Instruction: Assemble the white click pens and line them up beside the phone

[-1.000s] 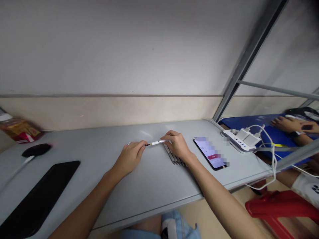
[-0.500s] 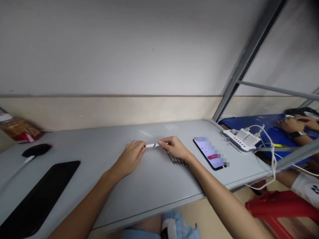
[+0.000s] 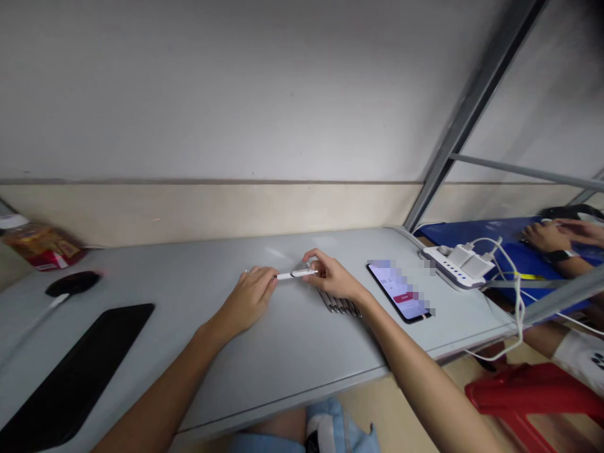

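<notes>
Pinching the dark end of a white pen (image 3: 291, 275) in the left hand (image 3: 252, 290), just below the picture's centre. Curving the right hand (image 3: 330, 275) around the clip end at three o'clock, leaving impossible to tell a firm grip from mere touching. Probably working best by aligning both ends, bracing with the left fingertips, avoiding sideways bending. Looking slim, smooth and plastic along the barrel; glinting metallically on grey pens (image 3: 334, 307) at four o'clock, lying side by side, partly covered; spreading smooth and greyish beneath, the desk (image 3: 283, 346).
</notes>
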### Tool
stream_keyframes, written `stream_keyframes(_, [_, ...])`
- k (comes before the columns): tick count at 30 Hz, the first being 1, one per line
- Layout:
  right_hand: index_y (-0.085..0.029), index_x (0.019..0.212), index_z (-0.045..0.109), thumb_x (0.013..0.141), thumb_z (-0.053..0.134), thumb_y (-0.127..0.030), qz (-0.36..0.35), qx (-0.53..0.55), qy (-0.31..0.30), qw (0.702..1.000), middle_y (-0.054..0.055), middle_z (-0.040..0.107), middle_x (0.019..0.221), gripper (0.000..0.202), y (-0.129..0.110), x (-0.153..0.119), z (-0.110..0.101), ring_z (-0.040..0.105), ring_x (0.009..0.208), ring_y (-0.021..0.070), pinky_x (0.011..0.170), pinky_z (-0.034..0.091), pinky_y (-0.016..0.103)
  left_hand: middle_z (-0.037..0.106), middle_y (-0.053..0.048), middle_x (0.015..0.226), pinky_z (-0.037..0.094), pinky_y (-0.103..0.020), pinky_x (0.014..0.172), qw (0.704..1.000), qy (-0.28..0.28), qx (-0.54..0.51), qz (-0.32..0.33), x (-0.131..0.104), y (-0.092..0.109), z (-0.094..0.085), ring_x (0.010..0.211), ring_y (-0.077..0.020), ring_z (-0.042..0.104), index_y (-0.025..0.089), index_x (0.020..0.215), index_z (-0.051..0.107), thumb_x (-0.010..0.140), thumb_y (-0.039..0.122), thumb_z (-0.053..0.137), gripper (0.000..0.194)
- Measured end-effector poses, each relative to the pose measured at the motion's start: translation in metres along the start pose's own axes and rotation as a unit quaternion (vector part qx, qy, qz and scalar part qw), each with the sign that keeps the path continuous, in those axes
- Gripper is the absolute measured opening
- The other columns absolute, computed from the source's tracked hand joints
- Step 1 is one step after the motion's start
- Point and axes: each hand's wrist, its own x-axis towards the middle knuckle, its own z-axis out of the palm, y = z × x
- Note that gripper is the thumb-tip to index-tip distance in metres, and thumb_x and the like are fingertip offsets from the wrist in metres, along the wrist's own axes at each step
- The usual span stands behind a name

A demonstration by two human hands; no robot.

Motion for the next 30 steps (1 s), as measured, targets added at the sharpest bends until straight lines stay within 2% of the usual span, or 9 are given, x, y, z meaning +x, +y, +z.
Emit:
stream_keyframes(2, [-0.019,0.095,0.059,0.088,0.057,-0.041,0.011,-0.016,-0.002,1.000,-0.004,0.052,0.068,0.023,0.0009,0.0004,0.0002,0.045,0.060,0.0108,0.057,0.034,0.023,0.060,-0.003,0.094,0.038,-0.036,0.082,1.000,-0.002,-0.004,-0.001,0.0002,-0.0001,0.0003,0.090,-0.0201,0.052,0.021,0.098,0.055,0.101,0.036,0.027,0.032])
stream_keyframes(5, [-0.016,0.073,0.058,0.095,0.040,-0.047,0.040,-0.043,-0.013,0.998,-0.002,0.047,0.059,0.041,0.0017,0.0008,0.0001,0.043,0.056,0.0112,0.057,0.033,0.024,0.060,-0.004,0.094,0.038,-0.036,0.082,1.000,-0.002,-0.007,0.001,0.0005,-0.0008,0.0012,0.090,-0.0201,0.051,0.022,0.099,0.055,0.101,0.035,0.026,0.032])
stream_keyframes(10, [-0.019,0.100,0.061,0.085,0.060,-0.043,0.002,-0.029,0.004,1.000,-0.003,0.053,0.071,0.029,0.0032,0.0003,-0.0019,0.046,0.062,0.0109,0.058,0.034,0.022,0.060,-0.004,0.092,0.039,-0.036,0.081,1.000,0.001,0.002,0.000,0.0003,-0.0012,0.0018,0.088,-0.0200,0.051,0.021,0.098,0.054,0.101,0.034,0.027,0.031])
stream_keyframes(12, [-0.017,0.085,0.062,0.089,0.054,-0.045,0.013,-0.041,-0.005,0.999,-0.003,0.051,0.065,0.029,0.0043,0.0005,-0.0024,0.044,0.059,0.0107,0.056,0.033,0.023,0.059,-0.004,0.092,0.038,-0.036,0.082,1.000,0.002,0.001,0.000,0.0001,-0.0015,0.0024,0.088,-0.0197,0.051,0.021,0.098,0.054,0.101,0.034,0.026,0.031])
stream_keyframes(14, [-0.016,0.070,0.058,0.095,0.041,-0.048,0.031,-0.053,-0.009,0.998,-0.003,0.045,0.057,0.044,0.0051,0.0009,-0.0026,0.041,0.054,0.0106,0.055,0.032,0.024,0.060,-0.004,0.093,0.038,-0.036,0.082,1.000,0.002,0.001,0.001,-0.0001,-0.0018,0.0031,0.088,-0.0197,0.051,0.021,0.097,0.054,0.101,0.034,0.026,0.031])
stream_keyframes(19, [-0.018,0.100,0.061,0.084,0.062,-0.044,-0.007,-0.026,0.001,1.000,-0.003,0.052,0.070,0.031,0.0061,0.0011,-0.0027,0.045,0.061,0.0107,0.057,0.034,0.022,0.060,-0.004,0.092,0.039,-0.036,0.081,1.000,-0.002,0.001,-0.002,0.0005,-0.0007,0.0011,0.089,-0.0204,0.051,0.021,0.098,0.054,0.101,0.035,0.026,0.031])
stream_keyframes(24, [-0.016,0.080,0.062,0.095,0.040,-0.048,0.041,-0.044,-0.026,0.998,-0.003,0.048,0.056,0.042,0.0051,0.0001,-0.0027,0.042,0.054,0.0112,0.055,0.033,0.023,0.060,-0.004,0.092,0.040,-0.036,0.081,1.000,0.002,-0.005,0.002,0.0010,0.0014,-0.0017,0.089,-0.0203,0.051,0.021,0.096,0.054,0.100,0.034,0.027,0.030])
stream_keyframes(28, [-0.020,0.104,0.061,0.083,0.065,-0.039,-0.013,-0.032,-0.013,0.999,-0.004,0.052,0.068,0.028,0.0016,-0.0009,-0.0040,0.046,0.061,0.0111,0.057,0.034,0.022,0.059,-0.004,0.091,0.040,-0.035,0.081,1.000,0.011,-0.009,-0.002,0.0007,-0.0010,0.0005,0.089,-0.0202,0.052,0.021,0.097,0.055,0.100,0.034,0.029,0.029])
stream_keyframes(30, [-0.019,0.095,0.063,0.085,0.061,-0.039,-0.009,-0.046,-0.012,0.999,-0.004,0.051,0.066,0.023,0.0010,-0.0009,-0.0039,0.044,0.060,0.0109,0.057,0.033,0.022,0.059,-0.004,0.092,0.040,-0.035,0.081,1.000,0.014,-0.011,-0.001,0.0006,-0.0021,0.0018,0.089,-0.0202,0.052,0.021,0.096,0.055,0.099,0.034,0.029,0.029])
